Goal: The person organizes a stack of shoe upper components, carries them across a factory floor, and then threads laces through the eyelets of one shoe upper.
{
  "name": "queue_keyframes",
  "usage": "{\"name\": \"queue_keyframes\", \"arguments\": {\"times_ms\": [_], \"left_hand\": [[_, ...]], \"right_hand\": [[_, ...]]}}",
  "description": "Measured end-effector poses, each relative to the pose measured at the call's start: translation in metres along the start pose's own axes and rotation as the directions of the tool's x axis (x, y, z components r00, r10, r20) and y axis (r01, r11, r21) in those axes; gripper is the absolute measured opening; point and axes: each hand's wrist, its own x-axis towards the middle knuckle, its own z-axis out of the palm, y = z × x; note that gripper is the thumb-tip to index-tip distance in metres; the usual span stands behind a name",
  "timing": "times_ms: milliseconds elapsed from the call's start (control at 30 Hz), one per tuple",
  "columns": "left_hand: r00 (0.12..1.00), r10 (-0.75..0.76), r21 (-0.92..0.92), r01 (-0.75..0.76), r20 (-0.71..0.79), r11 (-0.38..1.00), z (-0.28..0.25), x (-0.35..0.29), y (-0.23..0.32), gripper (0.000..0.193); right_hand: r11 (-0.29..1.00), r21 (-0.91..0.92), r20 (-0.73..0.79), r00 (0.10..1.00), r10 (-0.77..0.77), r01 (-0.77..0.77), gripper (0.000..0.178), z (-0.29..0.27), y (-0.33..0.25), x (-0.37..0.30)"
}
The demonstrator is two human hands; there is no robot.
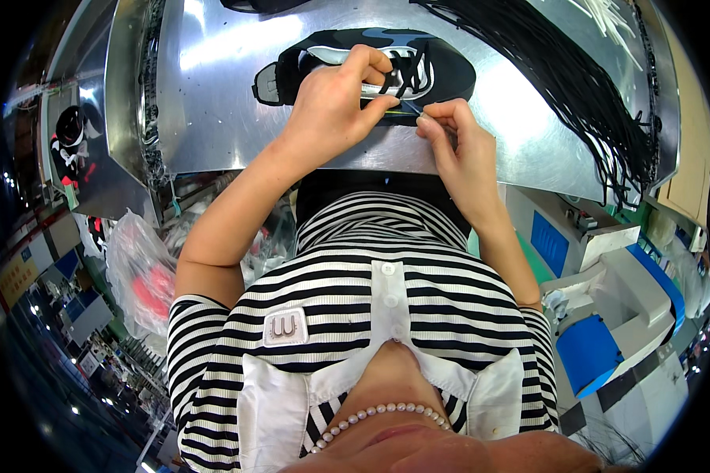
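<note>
A black sneaker [450, 75] with blue-grey patches and a white inner edge lies on its side on the metal table, its toe to the right. Black laces [406, 72] run through part of its eyelets. My left hand [331, 98] grips the shoe at the lacing, fingers curled over the opening and thumb along the near eyelet edge. Close to the sole side, my right hand [461, 142] pinches thumb and forefinger together. Something thin and bluish shows at those fingertips, too small to make out.
A thick bundle of black laces [560, 87] spreads over the right of the metal table [221, 110]. White laces [607, 20] lie at the far right corner, and part of another dark shoe [260, 4] at the far edge. A grey-and-blue machine [607, 315] stands to my right, a plastic bag [138, 268] to my left.
</note>
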Motion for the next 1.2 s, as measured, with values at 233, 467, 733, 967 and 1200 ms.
{"name": "queue_keyframes", "arguments": {"times_ms": [233,467,733,967,1200], "left_hand": [[0.997,0.069,0.018,-0.070,0.045,0.997,0.001,-0.003,0.007,0.036],[0.993,0.113,-0.067,-0.112,0.020,0.992,0.009,-0.015,0.002,0.030],[0.985,0.132,-0.060,-0.126,0.108,0.990,0.006,-0.015,0.013,0.028],[0.979,0.197,0.016,-0.198,0.055,0.980,0.014,-0.017,0.010,0.027],[0.929,0.348,0.210,-0.367,0.123,0.906,-0.001,-0.029,0.007,0.023]], "right_hand": [[0.996,0.049,0.018,0.997,0.073,-0.074,0.016,0.003,0.002,0.004],[0.933,0.289,-0.023,0.973,0.231,-0.215,0.019,0.028,0.005,0.009],[0.973,0.129,0.016,0.982,0.189,-0.189,0.015,0.005,0.003,0.001],[0.962,-0.209,0.015,0.983,0.182,-0.175,0.022,0.019,-0.002,0.006],[0.996,0.030,0.195,0.978,0.074,-0.081,0.026,-0.052,-0.026,0.007]]}}
